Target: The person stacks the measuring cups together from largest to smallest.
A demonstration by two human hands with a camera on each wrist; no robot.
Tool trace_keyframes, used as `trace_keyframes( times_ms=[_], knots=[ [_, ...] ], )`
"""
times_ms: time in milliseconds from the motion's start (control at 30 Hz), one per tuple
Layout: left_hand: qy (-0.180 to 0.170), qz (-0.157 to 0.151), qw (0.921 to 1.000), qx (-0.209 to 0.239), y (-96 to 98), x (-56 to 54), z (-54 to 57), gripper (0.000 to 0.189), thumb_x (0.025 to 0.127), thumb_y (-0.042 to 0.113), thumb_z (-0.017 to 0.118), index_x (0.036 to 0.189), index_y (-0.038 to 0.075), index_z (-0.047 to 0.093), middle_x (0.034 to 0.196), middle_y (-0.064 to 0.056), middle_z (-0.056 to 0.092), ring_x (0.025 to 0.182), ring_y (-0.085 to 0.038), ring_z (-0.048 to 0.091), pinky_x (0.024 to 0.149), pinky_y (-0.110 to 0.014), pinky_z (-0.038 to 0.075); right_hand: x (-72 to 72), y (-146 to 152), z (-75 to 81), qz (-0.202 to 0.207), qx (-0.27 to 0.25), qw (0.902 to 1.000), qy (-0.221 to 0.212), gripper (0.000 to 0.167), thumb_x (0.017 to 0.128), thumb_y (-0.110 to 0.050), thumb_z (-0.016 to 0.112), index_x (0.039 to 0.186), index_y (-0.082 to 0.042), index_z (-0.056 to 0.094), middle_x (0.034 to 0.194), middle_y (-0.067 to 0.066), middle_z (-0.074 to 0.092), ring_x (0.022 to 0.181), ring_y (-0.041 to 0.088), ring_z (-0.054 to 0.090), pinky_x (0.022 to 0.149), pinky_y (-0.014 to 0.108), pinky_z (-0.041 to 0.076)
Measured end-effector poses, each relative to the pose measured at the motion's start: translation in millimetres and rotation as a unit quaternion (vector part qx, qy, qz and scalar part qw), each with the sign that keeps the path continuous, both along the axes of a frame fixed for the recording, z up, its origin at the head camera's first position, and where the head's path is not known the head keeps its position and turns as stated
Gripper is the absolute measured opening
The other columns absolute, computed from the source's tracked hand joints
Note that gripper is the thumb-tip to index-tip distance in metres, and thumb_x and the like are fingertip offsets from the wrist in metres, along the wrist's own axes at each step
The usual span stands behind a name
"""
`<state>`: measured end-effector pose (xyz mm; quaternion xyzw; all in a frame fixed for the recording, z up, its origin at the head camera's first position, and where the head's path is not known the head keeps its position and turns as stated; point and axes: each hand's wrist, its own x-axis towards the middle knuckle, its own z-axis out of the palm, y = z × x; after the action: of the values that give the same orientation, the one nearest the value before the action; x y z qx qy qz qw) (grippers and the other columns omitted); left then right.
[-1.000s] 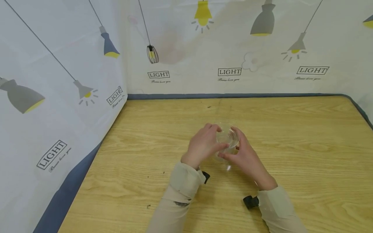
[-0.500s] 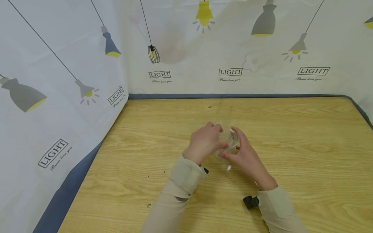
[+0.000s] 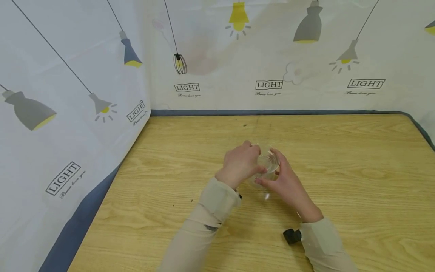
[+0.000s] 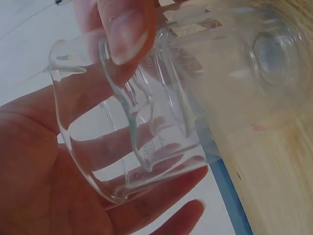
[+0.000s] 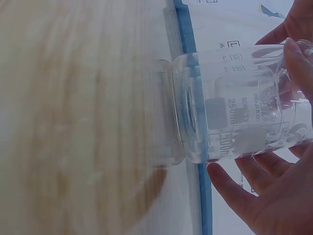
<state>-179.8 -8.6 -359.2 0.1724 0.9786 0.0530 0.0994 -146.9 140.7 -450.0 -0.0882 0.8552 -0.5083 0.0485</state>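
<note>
Clear glass beakers sit one inside another near the middle of the wooden table. The large outer beaker (image 5: 203,142) carries printed markings, and a smaller beaker (image 5: 232,93) shows through its wall in the right wrist view. From above and the left, my left hand (image 3: 239,162) grips around the rim, its thumb on the near side. Through the glass, fingers (image 4: 146,210) appear along the side in the left wrist view. My right hand (image 3: 289,186) holds the outer beaker from the right, thumb in front. I cannot tell which rim the left hand grips.
Wood-grain table (image 3: 357,170) surrounds the beakers. A white curtain (image 3: 221,68) printed with lamps stands along the back and left edges. A black wrist camera (image 3: 292,236) sits by the right cuff. Small dark specks mark the tabletop.
My left wrist has shifted slightly up and right, turning so the forearm swings left and its black wrist piece is more hidden. The right hand keeps its hold with little movement.
</note>
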Motion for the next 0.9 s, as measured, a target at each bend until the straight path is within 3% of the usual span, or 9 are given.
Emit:
trace_keyframes(
  times_ms=[200, 533, 700, 900],
  knots=[
    [0.007, -0.015, 0.9993, -0.032, 4.6, -1.4, 3.0, 0.044, 0.071, 0.052, 0.068, 0.099, 0.019, 0.06, 0.092, 0.002, 0.049, 0.069, -0.013, 0.049, 0.052, -0.034, 0.044, 0.0, 0, 0.1, -0.003, -0.001, 1.0, 0.007, 0.096, 0.07, -0.051, 0.069, 0.142, -0.035, 0.007, 0.143, 0.002, 0.023, 0.121, 0.028, 0.038, 0.09, 0.051, 0.036],
    [0.018, -0.042, 0.9963, -0.073, 9.8, -1.1, 8.3, 0.036, 0.073, 0.048, 0.067, 0.095, 0.021, 0.064, 0.094, 0.0, 0.048, 0.071, -0.015, 0.049, 0.05, -0.033, 0.044, -1.9, 0, -0.8, -0.003, 0.002, 0.9999, 0.014, 0.097, 0.069, -0.051, 0.07, 0.141, -0.036, 0.007, 0.142, 0.004, 0.025, 0.12, 0.026, 0.04, 0.091, 0.05, 0.037],
    [0.021, -0.046, 0.9933, -0.104, 13.9, -1.1, 10.0, 0.035, 0.074, 0.048, 0.067, 0.099, 0.023, 0.065, 0.098, 0.0, 0.049, 0.075, -0.015, 0.05, 0.054, -0.034, 0.046, -2.0, -2, 0.6, -0.006, 0.011, 0.9998, 0.017, 0.097, 0.069, -0.048, 0.071, 0.142, -0.032, 0.009, 0.141, 0.003, 0.026, 0.118, 0.025, 0.041, 0.09, 0.049, 0.038],
    [0.009, -0.053, 0.9843, -0.168, 24.8, -2.0, 13.8, 0.041, 0.077, 0.044, 0.065, 0.113, 0.025, 0.061, 0.103, 0.0, 0.048, 0.085, -0.017, 0.051, 0.067, -0.037, 0.048, -1.2, -1, 2.0, -0.007, 0.001, 0.9998, 0.019, 0.099, 0.066, -0.056, 0.069, 0.142, -0.029, 0.012, 0.141, 0.002, 0.026, 0.118, 0.021, 0.04, 0.091, 0.047, 0.038]
  ],
)
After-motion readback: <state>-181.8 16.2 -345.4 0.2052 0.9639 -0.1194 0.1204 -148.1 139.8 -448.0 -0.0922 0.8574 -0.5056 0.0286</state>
